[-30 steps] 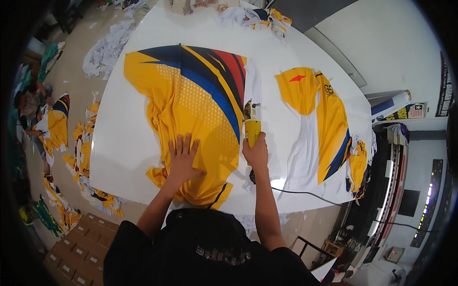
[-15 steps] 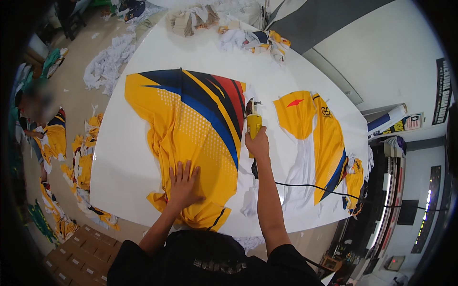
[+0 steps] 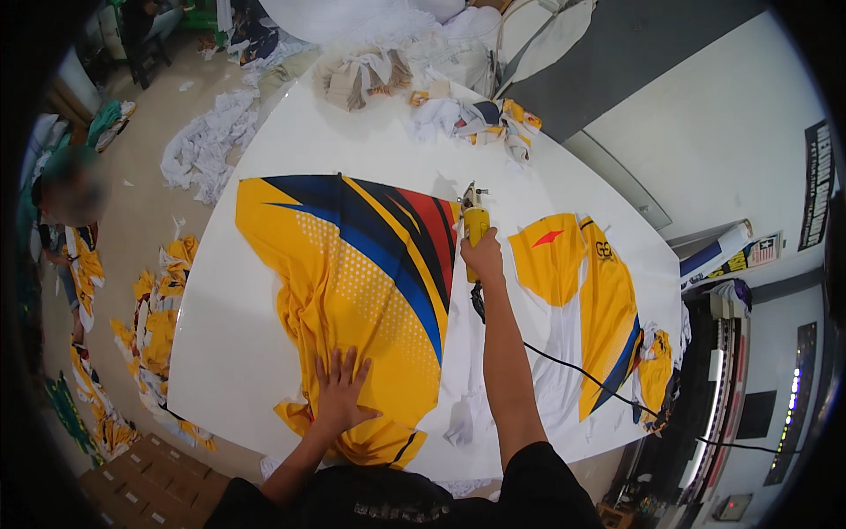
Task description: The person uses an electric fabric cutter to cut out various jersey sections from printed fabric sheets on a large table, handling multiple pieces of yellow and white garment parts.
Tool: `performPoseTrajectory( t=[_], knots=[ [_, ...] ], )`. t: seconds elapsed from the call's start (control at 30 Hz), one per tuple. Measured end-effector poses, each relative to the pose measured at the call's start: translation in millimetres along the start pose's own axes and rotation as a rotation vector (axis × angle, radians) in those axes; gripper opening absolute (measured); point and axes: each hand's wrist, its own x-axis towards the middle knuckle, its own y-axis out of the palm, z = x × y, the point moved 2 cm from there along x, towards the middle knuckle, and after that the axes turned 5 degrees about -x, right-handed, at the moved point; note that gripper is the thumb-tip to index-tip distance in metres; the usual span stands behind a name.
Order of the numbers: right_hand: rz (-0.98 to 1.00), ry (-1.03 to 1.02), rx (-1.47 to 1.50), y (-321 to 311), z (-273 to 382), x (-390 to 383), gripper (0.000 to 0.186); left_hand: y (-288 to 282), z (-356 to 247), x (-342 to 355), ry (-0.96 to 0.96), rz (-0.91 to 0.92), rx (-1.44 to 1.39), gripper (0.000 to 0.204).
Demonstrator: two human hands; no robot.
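Pressing down, left hand (image 3: 342,401): fingers fanned wide, palm flat on the yellow fabric (image 3: 397,375), nothing gripped!
Right hand (image 3: 482,256): curled round the yellow power tool (image 3: 477,231), metal head at the fabric's far right corner.
Fabric: left of centre on the white table (image 3: 220,353), bunched along its left side.
Fabric feel: light, limp, probably slippery; best pinned with a spread palm.
Tool feel: rigid, likely heavier; grasp its barrel.

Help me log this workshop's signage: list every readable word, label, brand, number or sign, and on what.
Wording not copied; lettering shows on:
Right yellow cloth: dark letters.
Black wall banner: white letters.
Yellow strip: black letters.
Black clothing: too blurred.
Cardboard boxes, yellow tool: marks too small.
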Motion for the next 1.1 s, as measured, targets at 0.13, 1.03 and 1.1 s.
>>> performPoseTrajectory(
  t=[0.13,1.03,1.1],
  knots=[
    [-0.036,-0.014,0.015,1.2,8.6,41.6,0.07,-2.8,-1.5,0.1,-0.022,-0.004,-0.023,0.121],
    [-0.26,0.18,0.546,-39.8,-211.8,-426.1,0.067,-214.2,346.3,-280.3,-0.99,-1.213,-0.352,0.05],
    [-0.293,0.182,0.617,-45.4,-215.0,-432.7,0.065,-227.2,345.0,-292.6,-1.186,-1.247,0.34,0.054]
  ],
)
